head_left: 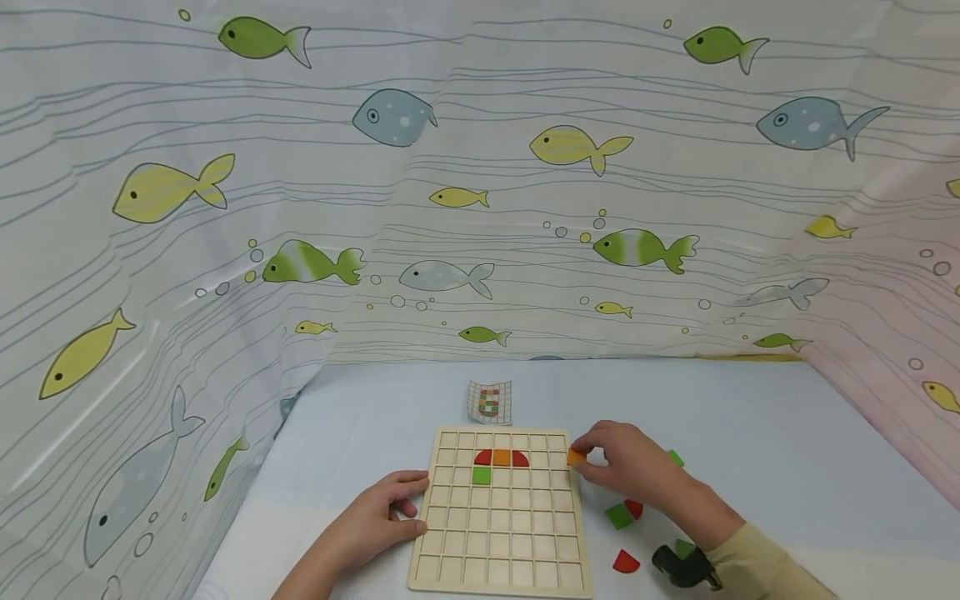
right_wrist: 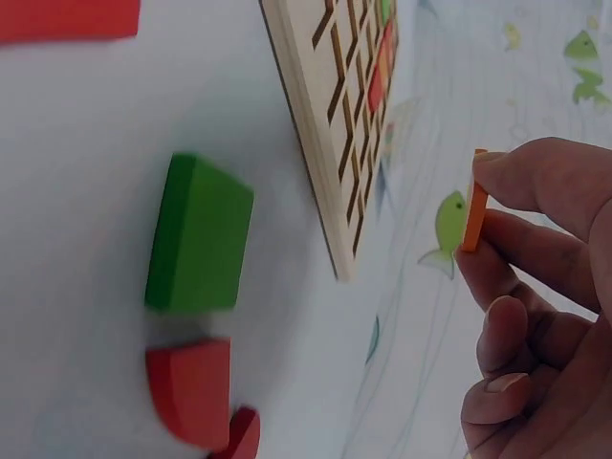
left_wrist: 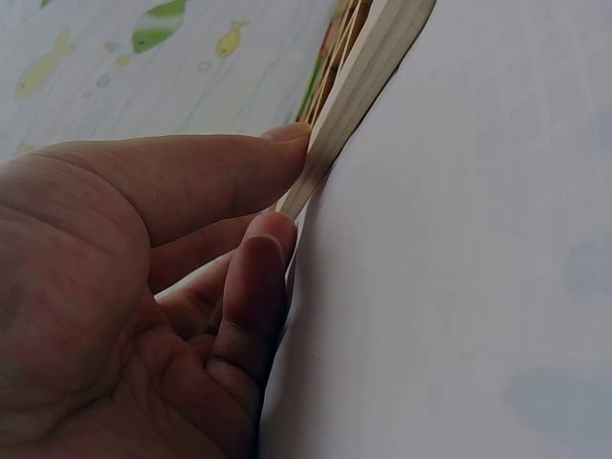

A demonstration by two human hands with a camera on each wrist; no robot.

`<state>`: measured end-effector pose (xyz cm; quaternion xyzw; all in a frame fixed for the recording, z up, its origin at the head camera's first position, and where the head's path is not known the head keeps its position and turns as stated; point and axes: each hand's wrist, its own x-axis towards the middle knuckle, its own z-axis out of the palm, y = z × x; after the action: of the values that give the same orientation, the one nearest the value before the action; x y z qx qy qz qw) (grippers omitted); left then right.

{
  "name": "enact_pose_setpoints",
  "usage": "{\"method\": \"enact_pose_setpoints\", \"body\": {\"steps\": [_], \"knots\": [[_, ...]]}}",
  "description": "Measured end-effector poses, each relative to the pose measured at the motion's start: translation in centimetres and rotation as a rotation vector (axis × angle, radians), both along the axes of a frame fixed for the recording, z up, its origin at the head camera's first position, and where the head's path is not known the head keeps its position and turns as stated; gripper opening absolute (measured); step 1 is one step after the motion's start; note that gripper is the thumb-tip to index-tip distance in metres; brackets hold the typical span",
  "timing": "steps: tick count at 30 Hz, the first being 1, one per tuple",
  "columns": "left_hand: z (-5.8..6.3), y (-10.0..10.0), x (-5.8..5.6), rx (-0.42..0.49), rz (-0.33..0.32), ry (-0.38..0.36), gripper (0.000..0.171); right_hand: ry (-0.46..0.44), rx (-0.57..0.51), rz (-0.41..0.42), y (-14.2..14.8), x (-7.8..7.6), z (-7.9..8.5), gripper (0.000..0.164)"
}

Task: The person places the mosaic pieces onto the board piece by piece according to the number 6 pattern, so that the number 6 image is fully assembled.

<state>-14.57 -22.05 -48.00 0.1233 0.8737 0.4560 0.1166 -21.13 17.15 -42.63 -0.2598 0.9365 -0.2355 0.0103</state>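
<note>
"Board (head_left: pixel 480 546) as landmark. Hands?"

"Left hand (head_left: pixel 378 518): at board's left edge, fingers and thumb bent, gripping rim. Right hand (head_left: pixel 641 462): beside board's right edge, thumb and fingertips pinching orange tile (head_left: pixel 576 457), clear of board in right wrist view."

"On board?"

"Toward far end, one short row: red quarter-round (head_left: pixel 483 457), orange square (head_left: pixel 502 457), second red quarter-round (head_left: pixel 520 459). Green square (head_left: pixel 482 476) one row nearer, under leftmost red."

"Loose stock?"

"Right of board: green block (head_left: pixel 619 517) with red wedge (head_left: pixel 634 508) beside; another red wedge (head_left: pixel 626 562) nearer. Beyond board's far edge: patterned card (head_left: pixel 489 403)."

"Step in hand?"

"Probably early in copying card's pattern; tile not yet seated."

"Next move?"

"Seems to call for carrying tile inward over board, squaring up, setting flat into grid, releasing, with left grip steadying. Exact spot unclear; card too small to read."
</note>
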Motion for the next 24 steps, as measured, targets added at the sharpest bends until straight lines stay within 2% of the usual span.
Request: {"method": "enact_pose_setpoints", "body": {"steps": [13, 24], "knots": [[0.1, 0.0, 0.1, 0.008, 0.0, -0.006, 0.064, 0.036, 0.041, 0.175, -4.1, 0.3, -0.5, 0.017], [0.1, 0.0, 0.1, 0.004, 0.0, 0.003, 0.065, 0.052, 0.072, 0.221, -7.1, 0.5, -0.8, 0.016]]}}
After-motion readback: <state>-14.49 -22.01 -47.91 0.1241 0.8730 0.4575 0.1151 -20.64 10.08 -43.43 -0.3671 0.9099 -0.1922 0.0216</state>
